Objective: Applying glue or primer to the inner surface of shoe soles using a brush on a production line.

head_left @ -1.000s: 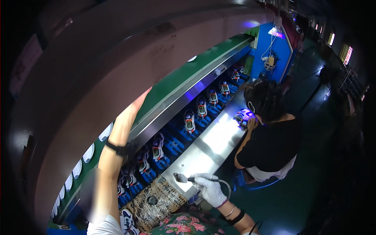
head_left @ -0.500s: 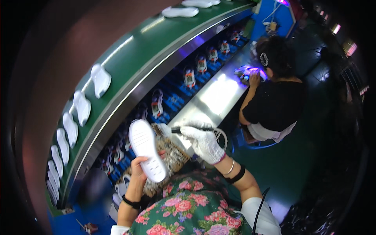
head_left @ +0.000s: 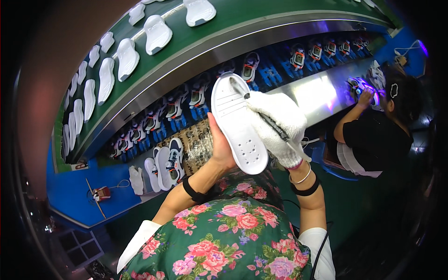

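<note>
In front of me, my bare left hand (head_left: 221, 144) grips a white shoe sole (head_left: 234, 122) by its left edge; the fingers behind it are hidden. The sole is tilted, with grooves across its far part and small holes in its near part. My right hand (head_left: 279, 122), in a white knitted glove, is closed on a brush (head_left: 270, 124) with a dark, slim handle. The brush's blurred head is at the far end of the sole, seemingly touching its face. The glove covers part of the sole's right edge.
White soles (head_left: 128, 59) lie along a green conveyor belt (head_left: 186, 37). Below it, shoes stand on a rack with blue holders (head_left: 269, 74). Sneakers (head_left: 175, 161) and a white glove (head_left: 136, 179) lie left of a taped carton (head_left: 198, 144). At right a co-worker (head_left: 373, 137) handles a purple-lit shoe.
My view has swung left, taking in more of the belt and the sneakers. The brush in my right hand has come from beside the sole to over its far end.
</note>
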### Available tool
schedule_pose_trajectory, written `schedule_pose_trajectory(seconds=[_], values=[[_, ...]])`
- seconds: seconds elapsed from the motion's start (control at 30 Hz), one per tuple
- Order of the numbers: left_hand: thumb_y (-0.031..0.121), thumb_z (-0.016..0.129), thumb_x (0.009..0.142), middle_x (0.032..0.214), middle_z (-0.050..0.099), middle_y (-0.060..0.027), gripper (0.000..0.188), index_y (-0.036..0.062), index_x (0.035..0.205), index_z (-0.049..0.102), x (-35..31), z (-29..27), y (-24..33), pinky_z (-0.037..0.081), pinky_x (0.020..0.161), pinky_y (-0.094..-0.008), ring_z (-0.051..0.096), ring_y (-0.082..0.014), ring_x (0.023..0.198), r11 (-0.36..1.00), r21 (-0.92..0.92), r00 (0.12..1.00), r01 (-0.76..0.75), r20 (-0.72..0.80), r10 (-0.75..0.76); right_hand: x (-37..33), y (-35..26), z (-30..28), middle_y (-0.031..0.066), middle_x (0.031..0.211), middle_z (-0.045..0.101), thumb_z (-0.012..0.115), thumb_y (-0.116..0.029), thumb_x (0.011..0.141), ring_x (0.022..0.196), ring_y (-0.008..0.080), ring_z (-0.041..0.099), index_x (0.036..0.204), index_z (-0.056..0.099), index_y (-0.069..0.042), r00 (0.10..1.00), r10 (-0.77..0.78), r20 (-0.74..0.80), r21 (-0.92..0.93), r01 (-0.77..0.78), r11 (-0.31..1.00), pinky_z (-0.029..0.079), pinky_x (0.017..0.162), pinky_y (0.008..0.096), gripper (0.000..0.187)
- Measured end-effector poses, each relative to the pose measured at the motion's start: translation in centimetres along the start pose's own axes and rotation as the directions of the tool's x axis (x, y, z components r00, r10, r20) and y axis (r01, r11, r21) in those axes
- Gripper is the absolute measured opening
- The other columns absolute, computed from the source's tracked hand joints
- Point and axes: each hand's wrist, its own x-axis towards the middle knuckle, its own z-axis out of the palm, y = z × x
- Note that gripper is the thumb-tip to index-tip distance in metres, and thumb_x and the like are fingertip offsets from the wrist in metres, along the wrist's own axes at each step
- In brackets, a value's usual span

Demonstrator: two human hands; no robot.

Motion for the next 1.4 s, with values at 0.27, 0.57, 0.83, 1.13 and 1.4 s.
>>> schedule_pose_trajectory(seconds=[0.27, 0.57, 0.83, 1.13, 1.4], values=[[0.080, 0.024, 0.092, 0.148, 0.047, -0.0120, 0.092, 0.0106, 0.152, 0.033, 0.5, -5.5, 0.0, 0.038, 0.113, -0.0444, 0.049, -0.0288, 0.132, 0.907, -0.341, 0.849, 0.249, 0.527, -0.035, -1.6, -3.2, 2.5, 0.0116, 0.096, 0.074, 0.077, -0.003, 0.073, 0.086, 0.0272, 0.071, 0.101, 0.076, -0.006, 0.987, -0.025, 0.161, 0.160, -0.001, 0.987, 0.055, 0.078, 0.0382, 0.028], [0.084, 0.022, 0.088, 0.147, 0.047, -0.0135, 0.097, 0.0117, 0.151, 0.034, -0.9, -4.3, 1.9, 0.039, 0.112, -0.0455, 0.050, -0.0296, 0.132, 0.981, 0.190, 0.994, 0.048, 0.091, -0.066, -2.9, -1.9, 3.9, 0.0120, 0.104, 0.073, 0.073, -0.006, 0.076, 0.091, 0.0287, 0.069, 0.104, 0.074, -0.007, 0.975, -0.118, 0.190, 0.111, 0.098, 0.989, 0.055, 0.080, 0.0359, 0.027], [0.084, 0.023, 0.088, 0.138, 0.054, -0.0120, 0.095, 0.0115, 0.147, 0.040, 0.5, -4.9, 3.2, 0.050, 0.101, -0.0429, 0.059, -0.0268, 0.119, 0.998, 0.051, 0.987, 0.040, 0.156, -0.047, -2.0, -1.1, 3.6, 0.0156, 0.102, 0.072, 0.077, -0.001, 0.069, 0.088, 0.0303, 0.069, 0.099, 0.073, -0.003, 0.972, -0.203, 0.115, 0.025, 0.201, 0.979, 0.055, 0.078, 0.0365, 0.030], [0.090, 0.022, 0.082, 0.106, 0.066, -0.0170, 0.101, 0.0072, 0.130, 0.053, 1.2, -6.5, 3.8, 0.056, 0.083, -0.0387, 0.066, -0.0272, 0.093, 0.989, 0.147, 0.970, 0.015, 0.237, -0.050, -3.9, -1.8, 3.1, 0.0117, 0.102, 0.073, 0.075, -0.004, 0.074, 0.086, 0.0301, 0.069, 0.099, 0.074, -0.007, 0.972, -0.190, 0.137, 0.079, 0.180, 0.980, 0.056, 0.079, 0.0386, 0.025], [0.094, 0.017, 0.079, 0.091, 0.063, -0.0183, 0.106, 0.0066, 0.129, 0.052, 1.6, -6.0, 3.8, 0.055, 0.067, -0.0412, 0.065, -0.0297, 0.076, 0.972, 0.227, 0.970, -0.052, 0.243, -0.005, -5.6, -1.4, 2.4, 0.0143, 0.104, 0.073, 0.074, 0.000, 0.071, 0.088, 0.0287, 0.070, 0.099, 0.073, -0.004, 0.987, -0.063, 0.145, 0.233, 0.028, 0.972, 0.056, 0.074, 0.0370, 0.029]])
